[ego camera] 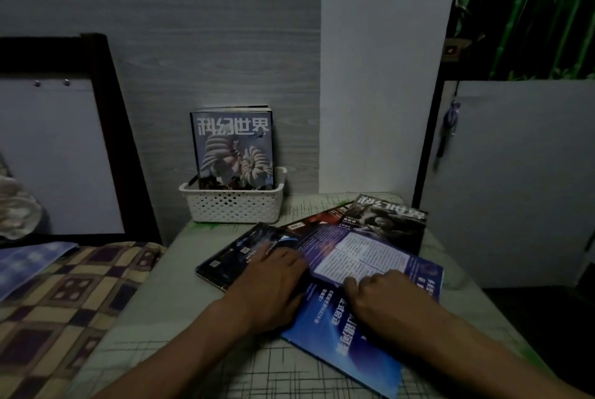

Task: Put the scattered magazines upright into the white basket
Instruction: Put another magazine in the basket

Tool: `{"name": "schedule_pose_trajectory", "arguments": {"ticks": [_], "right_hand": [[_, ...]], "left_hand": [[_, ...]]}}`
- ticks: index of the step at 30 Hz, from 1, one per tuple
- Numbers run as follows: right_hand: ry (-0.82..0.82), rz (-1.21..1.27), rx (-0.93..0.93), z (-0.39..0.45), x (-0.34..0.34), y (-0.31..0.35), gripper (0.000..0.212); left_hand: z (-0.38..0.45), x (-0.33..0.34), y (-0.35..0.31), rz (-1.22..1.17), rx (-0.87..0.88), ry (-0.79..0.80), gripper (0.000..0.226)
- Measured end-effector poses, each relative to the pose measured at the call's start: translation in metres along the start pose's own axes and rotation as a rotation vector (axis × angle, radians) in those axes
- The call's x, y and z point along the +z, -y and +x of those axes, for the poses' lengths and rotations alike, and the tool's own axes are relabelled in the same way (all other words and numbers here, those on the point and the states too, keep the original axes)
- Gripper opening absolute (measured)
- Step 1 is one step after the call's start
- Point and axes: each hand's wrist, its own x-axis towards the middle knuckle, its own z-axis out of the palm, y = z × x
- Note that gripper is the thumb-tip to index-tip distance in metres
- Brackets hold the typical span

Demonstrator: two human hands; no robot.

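A white perforated basket (233,205) stands at the back of the table against the wall. Magazines stand upright in it, the front one (234,147) showing a pale shell-like cover. Several magazines lie fanned on the table: a dark one (391,221) at the back right, a purple one (357,253) with a white text block, a dark blue one (235,257) at the left, and a bright blue one (341,328) nearest me. My left hand (270,286) rests flat across the dark blue and purple magazines. My right hand (386,299) lies on the purple and bright blue magazines, fingers curled at the purple one's near edge.
The table has a pale green grid-patterned cloth (180,302). A bed with a checkered blanket (58,295) lies to the left, with a dark frame (125,141) behind it. A white panel (515,183) stands at the right.
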Motion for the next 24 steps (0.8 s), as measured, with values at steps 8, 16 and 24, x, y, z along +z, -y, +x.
{"name": "schedule_pose_trajectory", "arguments": {"ticks": [8, 16, 24], "right_hand": [[-0.762, 0.021, 0.251, -0.001, -0.064, -0.042, 0.061], [-1.035, 1.372, 0.555, 0.020, -0.080, -0.046, 0.107], [-0.474, 1.498, 0.557, 0.068, -0.008, -0.017, 0.031]], "left_hand": [[0.020, -0.045, -0.002, -0.439, -0.121, -0.591, 0.025], [0.019, -0.082, 0.030, -1.059, -0.272, -0.841, 0.019], [-0.023, -0.008, 0.045, -1.156, -0.589, -0.616, 0.026]]}}
